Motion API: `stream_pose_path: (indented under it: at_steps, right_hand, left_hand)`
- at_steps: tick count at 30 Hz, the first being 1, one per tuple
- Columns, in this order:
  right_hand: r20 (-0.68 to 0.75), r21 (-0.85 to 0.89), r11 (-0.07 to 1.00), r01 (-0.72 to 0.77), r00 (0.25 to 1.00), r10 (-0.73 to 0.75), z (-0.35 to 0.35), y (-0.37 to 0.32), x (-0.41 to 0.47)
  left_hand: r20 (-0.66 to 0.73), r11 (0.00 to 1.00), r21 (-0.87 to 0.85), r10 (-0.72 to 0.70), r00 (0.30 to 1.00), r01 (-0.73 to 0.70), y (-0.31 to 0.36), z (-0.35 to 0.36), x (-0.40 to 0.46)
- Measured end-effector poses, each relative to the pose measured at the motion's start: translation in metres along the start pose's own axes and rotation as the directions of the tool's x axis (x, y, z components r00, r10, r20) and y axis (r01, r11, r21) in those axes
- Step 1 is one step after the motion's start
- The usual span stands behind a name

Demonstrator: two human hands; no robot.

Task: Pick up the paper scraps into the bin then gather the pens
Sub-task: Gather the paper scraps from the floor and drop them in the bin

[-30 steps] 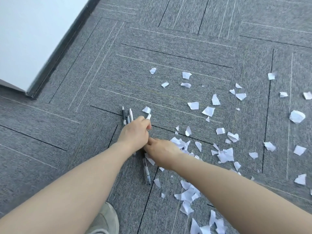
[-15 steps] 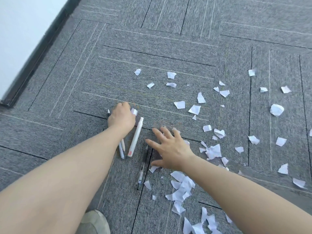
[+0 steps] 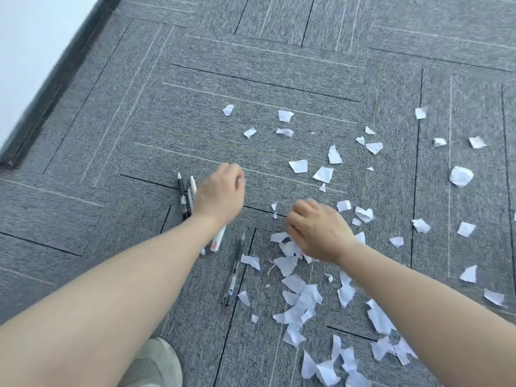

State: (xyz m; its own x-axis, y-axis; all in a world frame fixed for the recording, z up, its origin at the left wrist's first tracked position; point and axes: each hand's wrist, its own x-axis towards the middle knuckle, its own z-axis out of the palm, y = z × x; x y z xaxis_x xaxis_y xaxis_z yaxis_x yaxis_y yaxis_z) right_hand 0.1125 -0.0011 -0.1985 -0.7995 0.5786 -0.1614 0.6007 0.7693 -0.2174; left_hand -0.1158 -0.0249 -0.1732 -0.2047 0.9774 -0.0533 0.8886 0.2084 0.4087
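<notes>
Across the grey carpet tiles (image 3: 251, 65) lie white paper scraps (image 3: 298, 303), thickest in a heap under and near of the right hand (image 3: 318, 233) and thinning out toward the far and right side, where single pieces sit well apart. That right hand hovers low over the heap with its fingers curled down toward the paper; the blur keeps me from telling whether it grips any scrap. Just left of the heap a clear pen (image 3: 234, 272) lies alone, pointing away from the person, a scrap touching its middle. Further left, a white marker (image 3: 218, 240) pokes out from beneath the left wrist, and two more pens (image 3: 184, 199) (one black, one pale) lie side by side just beyond the left hand (image 3: 220, 194). The left hand is curled loosely above the carpet, with something small and pale at its fingertips; whether that is pinched paper I cannot tell. At the near edge a grey shoe (image 3: 156, 364) shows, and a white wall (image 3: 33, 37) with dark skirting fills the far-left corner.
</notes>
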Motion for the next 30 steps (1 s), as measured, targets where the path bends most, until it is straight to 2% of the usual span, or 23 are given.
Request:
stream_pose_path:
  at_steps: [1, 2, 4, 7, 10, 14, 17, 19, 24, 27, 28, 30]
  right_hand:
    - [-0.058, -0.012, 0.999, -0.03, 0.998, 0.029, -0.001, 0.002, -0.002]
    - [-0.058, -0.018, 0.998, -0.056, 0.997, 0.055, -0.002, 0.001, 0.0]
    - [0.072, -0.009, 0.999, -0.034, 0.997, 0.034, -0.001, -0.004, 0.007]
    - [0.17, -0.008, 0.997, 0.071, 0.983, -0.068, 0.006, -0.011, 0.014]
    - [0.122, 0.022, 0.983, 0.182, 0.976, -0.183, 0.006, -0.011, 0.008]
    - [0.021, 0.017, 0.961, 0.276, 0.961, -0.277, 0.01, -0.008, -0.007]
    - [-0.013, -0.023, 0.951, 0.309, 0.951, -0.309, 0.014, -0.008, -0.012]
    - [-0.056, 0.01, 0.947, 0.32, 0.946, -0.319, 0.02, -0.008, -0.015]
    - [-0.068, 0.086, 0.988, 0.127, 0.99, -0.121, 0.02, 0.013, -0.044]
    - [-0.231, 0.079, 0.996, -0.03, 0.972, 0.047, 0.01, 0.025, -0.065]
    - [-0.236, 0.083, 0.991, -0.108, 0.964, 0.125, 0.009, 0.027, -0.069]
    - [-0.135, 0.075, 0.966, -0.249, 0.957, 0.257, 0.011, 0.03, -0.074]
  left_hand:
    - [0.068, 0.994, -0.015, 0.113, 0.991, -0.112, 0.005, 0.004, -0.013]
    - [0.142, 0.98, -0.017, 0.2, 0.97, -0.199, 0.009, 0.008, -0.026]
    - [0.26, 0.956, -0.004, 0.285, 0.923, -0.294, 0.01, 0.02, -0.052]
    - [0.359, 0.945, 0.018, 0.298, 0.885, -0.325, 0.009, 0.031, -0.076]
    - [0.395, 0.924, 0.023, 0.342, 0.853, -0.381, 0.007, 0.029, -0.08]
    - [0.533, 0.847, 0.103, 0.395, 0.748, -0.521, 0.006, 0.019, -0.076]
    - [0.536, 0.819, 0.131, 0.416, 0.735, -0.559, 0.008, 0.016, -0.075]
    - [0.549, 0.816, 0.135, 0.411, 0.728, -0.562, 0.011, 0.017, -0.075]
    - [0.565, 0.825, 0.113, 0.405, 0.719, -0.554, 0.021, 0.02, -0.078]
    - [0.445, 0.892, -0.013, 0.41, 0.796, -0.452, 0.037, 0.029, -0.082]
    - [0.395, 0.905, -0.025, 0.398, 0.828, -0.424, 0.044, 0.033, -0.085]
    - [0.342, 0.92, 0.046, 0.353, 0.871, -0.39, 0.056, 0.044, -0.096]
